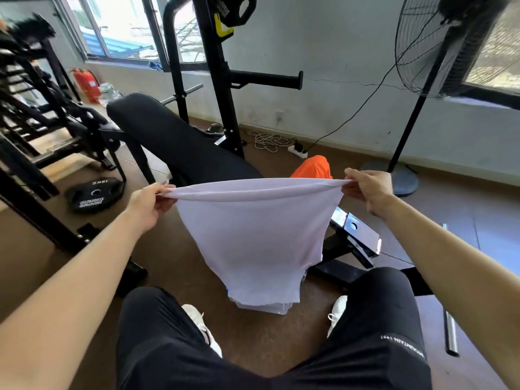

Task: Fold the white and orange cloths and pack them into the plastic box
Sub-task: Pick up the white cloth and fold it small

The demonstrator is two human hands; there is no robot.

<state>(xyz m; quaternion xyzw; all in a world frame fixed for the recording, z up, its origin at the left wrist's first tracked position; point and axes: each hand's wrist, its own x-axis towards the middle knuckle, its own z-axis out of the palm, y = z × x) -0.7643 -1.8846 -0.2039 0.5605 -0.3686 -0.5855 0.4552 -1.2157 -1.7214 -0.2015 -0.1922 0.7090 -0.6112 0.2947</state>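
**Loose hem, two pinched corners**

We see the risk in the hanging hem. Folded in mid-air, it could bunch or sag crooked over what looks like the box (270, 307) between our feet, and a corner could slip. Our left hand (149, 204) and right hand (368, 190) each pinch a top corner of the white cloth (253, 235), fingers curled tight. The orange cloth (312, 168) lies beyond, at the bench (174, 144).

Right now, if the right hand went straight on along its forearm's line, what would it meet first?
Probably the orange cloth, just beyond the right hand, which pinches the white cloth; depth is unclear, so it might pass above.
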